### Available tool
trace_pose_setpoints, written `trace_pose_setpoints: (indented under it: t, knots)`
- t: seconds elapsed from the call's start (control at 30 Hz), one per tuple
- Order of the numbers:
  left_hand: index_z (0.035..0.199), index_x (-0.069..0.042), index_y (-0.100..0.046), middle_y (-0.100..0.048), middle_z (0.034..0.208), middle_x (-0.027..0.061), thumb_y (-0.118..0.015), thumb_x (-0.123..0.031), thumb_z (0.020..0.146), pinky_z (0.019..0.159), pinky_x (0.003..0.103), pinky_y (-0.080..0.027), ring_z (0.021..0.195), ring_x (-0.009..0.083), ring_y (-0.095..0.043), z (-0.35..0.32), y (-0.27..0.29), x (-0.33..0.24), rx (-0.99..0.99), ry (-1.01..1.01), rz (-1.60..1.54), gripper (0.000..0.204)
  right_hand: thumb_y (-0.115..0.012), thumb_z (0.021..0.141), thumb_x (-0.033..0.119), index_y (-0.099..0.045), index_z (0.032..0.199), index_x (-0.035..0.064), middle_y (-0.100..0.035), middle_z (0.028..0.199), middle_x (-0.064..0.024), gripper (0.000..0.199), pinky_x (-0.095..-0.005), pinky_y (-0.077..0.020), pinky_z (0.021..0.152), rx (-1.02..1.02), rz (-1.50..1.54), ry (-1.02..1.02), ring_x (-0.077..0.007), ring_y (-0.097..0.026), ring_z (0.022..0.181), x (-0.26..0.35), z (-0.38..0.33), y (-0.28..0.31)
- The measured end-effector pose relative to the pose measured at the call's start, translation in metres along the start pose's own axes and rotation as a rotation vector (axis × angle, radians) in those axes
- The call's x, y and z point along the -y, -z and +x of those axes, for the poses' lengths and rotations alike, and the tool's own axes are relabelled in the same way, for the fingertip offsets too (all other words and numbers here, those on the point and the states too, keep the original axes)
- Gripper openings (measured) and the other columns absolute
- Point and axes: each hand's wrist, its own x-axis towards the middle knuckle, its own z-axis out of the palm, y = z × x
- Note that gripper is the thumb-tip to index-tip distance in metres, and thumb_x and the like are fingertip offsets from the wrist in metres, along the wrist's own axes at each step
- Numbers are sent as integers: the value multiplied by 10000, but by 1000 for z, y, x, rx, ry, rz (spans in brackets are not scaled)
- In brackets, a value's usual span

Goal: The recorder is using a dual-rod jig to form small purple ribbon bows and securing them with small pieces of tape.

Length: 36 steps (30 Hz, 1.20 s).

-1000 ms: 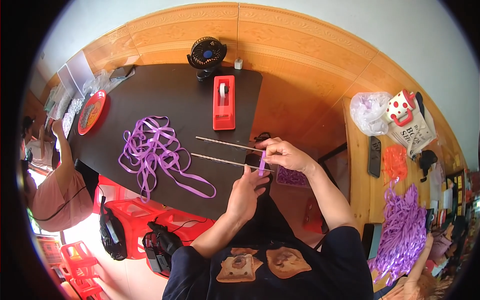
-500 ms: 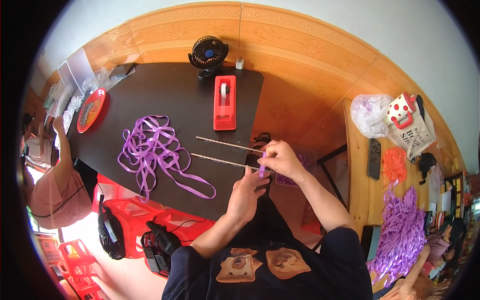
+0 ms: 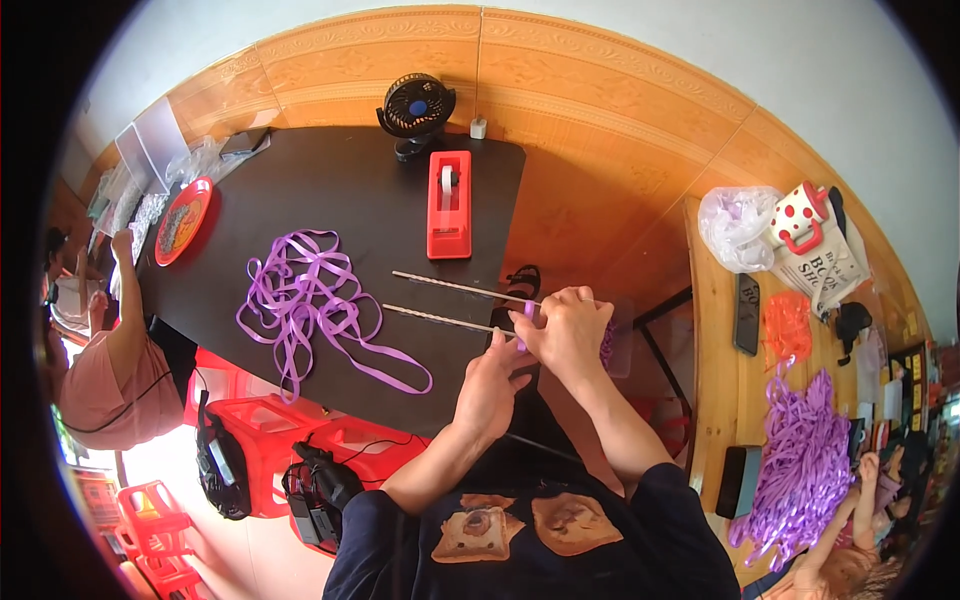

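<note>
Two thin metal rods [image 3: 440, 318] with twisted ends point left over the table's right edge, side by side and apart. A narrow purple ribbon [image 3: 529, 312] runs across both rods near my hands. My right hand [image 3: 572, 335] is closed over it, back of the hand up, hiding the rods' right ends. My left hand [image 3: 488, 388] is at the nearer rod, thumb and fingertips drawn together at the ribbon's near end; what lies between them is partly hidden. To the left, a loose tangle of purple ribbon [image 3: 310, 290] lies on the dark table [image 3: 330, 180].
A red tape dispenser [image 3: 449, 225] and a black fan [image 3: 416, 108] stand on the table, with a red plate [image 3: 184, 222] at its left. Red stools [image 3: 262, 440] stand below. A wooden table [image 3: 715, 410] at right bears a purple ribbon heap [image 3: 800, 470]. Other people sit at both sides.
My right hand has turned over and rolled forward across the rods, its back now upward. My left hand has barely moved. The person at right has shifted an arm up.
</note>
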Motion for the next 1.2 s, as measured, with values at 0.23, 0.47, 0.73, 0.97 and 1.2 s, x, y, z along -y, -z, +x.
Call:
trace_pose_setpoints:
  t: [0.23, 0.47, 0.73, 0.97, 1.2]
  knots:
    - [1241, -37, -550, -597, 1141, 43, -401, -449, 999, 883, 353, -343, 1059, 150, -524, 1, 1, 1, 20, -11, -8, 501, -759, 660, 430, -665, 631, 76, -623, 713, -43, 367, -424, -321, 692, -170, -45, 23, -237, -554, 840, 1, -8, -5]
    - [1201, -26, -576, -604, 1166, 80, -413, -466, 989, 885, 350, -355, 1089, 194, -526, 0, -1, 2, -11, -6, 13, 515, -757, 761, 293, -687, 708, 17, -663, 755, -93, 290, -356, -446, 673, -5, 812, -241, -198, -606, 805, -19, -17, -11]
    - [1195, -16, -575, -596, 1208, 110, -414, -470, 986, 890, 358, -364, 1097, 211, -526, 1, 1, 1, 2, -18, 39, 525, -589, 933, 346, -674, 880, 42, -688, 940, -85, 320, -289, -400, 788, 253, 1597, -804, -113, -596, 872, -45, -40, -21]
    - [1199, -23, -568, -582, 1227, 113, -391, -472, 988, 889, 347, -365, 1112, 216, -515, 0, 0, 1, 11, -14, 54, 526, -634, 904, 256, -598, 1094, 40, -665, 1019, -74, 290, -274, -399, 774, 223, 1473, -630, -128, -585, 963, -35, -32, -22]
    - [1201, -27, -577, -605, 1196, 92, -418, -453, 989, 882, 351, -370, 1088, 201, -532, -1, -3, -1, 2, -22, 32, 502, -631, 898, 257, -340, 1398, 46, -608, 1143, -170, 615, -389, -483, 859, 434, 1863, -601, -267, -590, 1069, -35, -19, -34]
